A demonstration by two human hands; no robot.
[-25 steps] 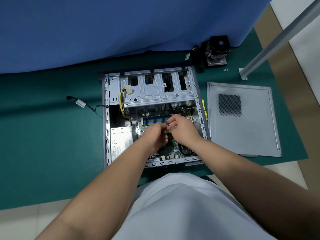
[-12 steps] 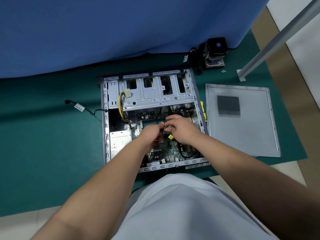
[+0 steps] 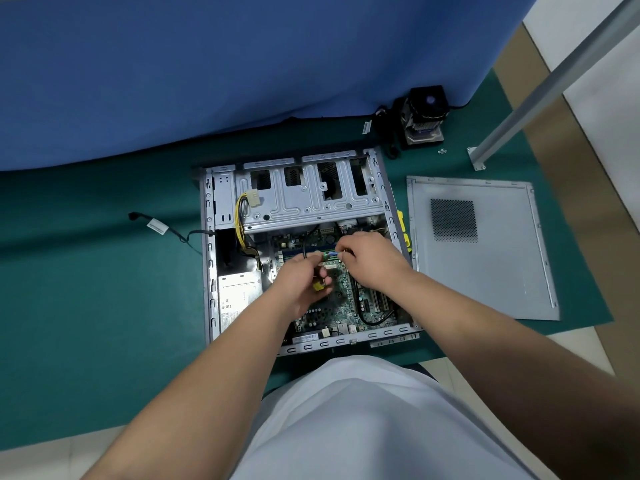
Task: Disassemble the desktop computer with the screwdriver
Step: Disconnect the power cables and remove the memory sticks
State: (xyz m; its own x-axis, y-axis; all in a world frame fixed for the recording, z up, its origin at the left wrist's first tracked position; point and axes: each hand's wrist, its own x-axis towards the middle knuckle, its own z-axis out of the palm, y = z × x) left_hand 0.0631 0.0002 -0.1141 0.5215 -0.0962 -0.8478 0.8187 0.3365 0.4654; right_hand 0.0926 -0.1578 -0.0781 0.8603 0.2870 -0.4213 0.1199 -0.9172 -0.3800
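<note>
The open desktop case [image 3: 208,271] lies flat on the green mat, with its green motherboard [image 3: 343,306] exposed. Both hands are inside it, over the board's upper middle. My left hand [image 3: 301,285] has curled fingers around a small yellow piece [image 3: 317,286], and a thin black cable [image 3: 304,249] loops up from its grip. My right hand [image 3: 370,261] pinches a thin blue-and-white connector [image 3: 332,253] that points left toward the other hand. The hands hide the board beneath them. A yellow object [image 3: 403,237] lies against the case's right wall; I cannot tell whether it is the screwdriver.
The grey drive cage [image 3: 304,199] and power supply [image 3: 239,292] are still in the case. The removed side panel [image 3: 485,265] lies to the right. A cooler fan [image 3: 422,116] and loose screws [image 3: 441,151] sit behind, by a metal post [image 3: 554,74]. A loose black cable [image 3: 156,225] lies on the left.
The yellow piece, visible on the board between the hands half a second ago, is now under my left hand's fingers. My right hand stays pinching by the memory slots.
</note>
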